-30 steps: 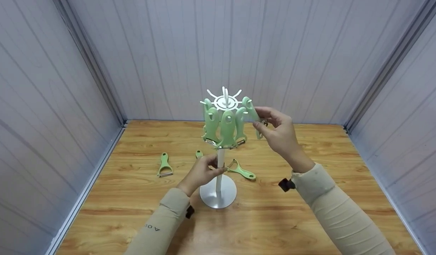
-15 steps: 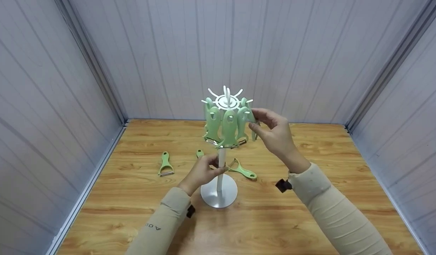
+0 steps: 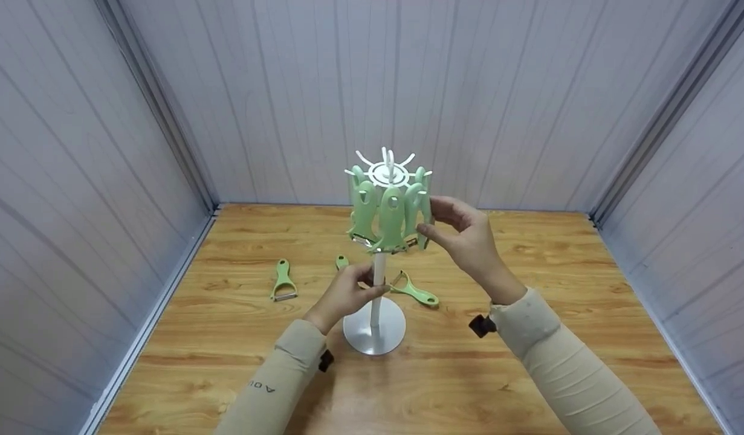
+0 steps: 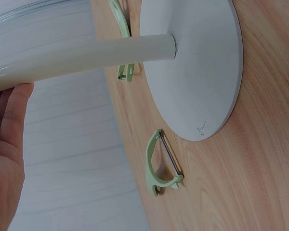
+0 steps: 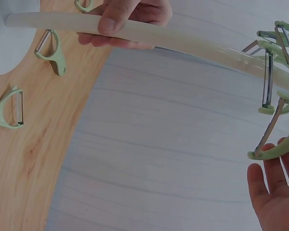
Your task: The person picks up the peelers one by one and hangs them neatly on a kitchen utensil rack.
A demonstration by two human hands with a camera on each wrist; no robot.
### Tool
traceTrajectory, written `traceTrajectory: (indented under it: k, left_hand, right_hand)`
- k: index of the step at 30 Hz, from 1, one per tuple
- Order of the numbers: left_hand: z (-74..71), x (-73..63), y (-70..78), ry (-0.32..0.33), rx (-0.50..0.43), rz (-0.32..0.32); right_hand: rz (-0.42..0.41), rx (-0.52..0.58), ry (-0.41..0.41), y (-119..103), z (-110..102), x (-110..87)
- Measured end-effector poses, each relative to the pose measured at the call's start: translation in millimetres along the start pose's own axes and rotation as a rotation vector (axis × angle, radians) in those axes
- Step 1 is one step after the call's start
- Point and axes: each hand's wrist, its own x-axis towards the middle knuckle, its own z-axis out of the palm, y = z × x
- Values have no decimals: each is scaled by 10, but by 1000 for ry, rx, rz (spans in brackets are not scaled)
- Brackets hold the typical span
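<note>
While the left hand [image 3: 347, 290] steadied the white pole [image 3: 379, 266] below the hanging cluster, its grip closed with thumb in front and fingers behind, up went the attention to the right hand [image 3: 467, 232]! There the grip was pinching a green peeler [image 3: 424, 211] between thumb and fingers, at the right edge of the hook rack [image 3: 388, 174]. Near upright it hung, top end up at a hook; whether its hole sat fully over the tip was too small to tell. Light stuff, by the look of it: stiff plastic, probably smooth, slippery if squeezed off-centre, hardly fragile. The handle was the place to take it, because the right wrist view showed fingers against the frame, close to the metal blade [image 5: 269, 127]. Just beside, another peeler hung at the front [image 3: 391, 214], easy to bump. The pole looked rigid and slick, and with that load high over a flat round base [image 3: 387, 341], a firm hold seemed wise. Down on the tabletop [image 3: 517, 362], three loose peelers [image 3: 283, 279] lay, one partly hidden.
</note>
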Motion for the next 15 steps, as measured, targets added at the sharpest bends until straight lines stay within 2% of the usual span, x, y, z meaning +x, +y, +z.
traceTrajectory:
  k: [15]
  left_hand:
    - [-1, -9, 0, 0, 0, 13]
  right_hand:
    - [79, 44, 16, 284, -84, -219]
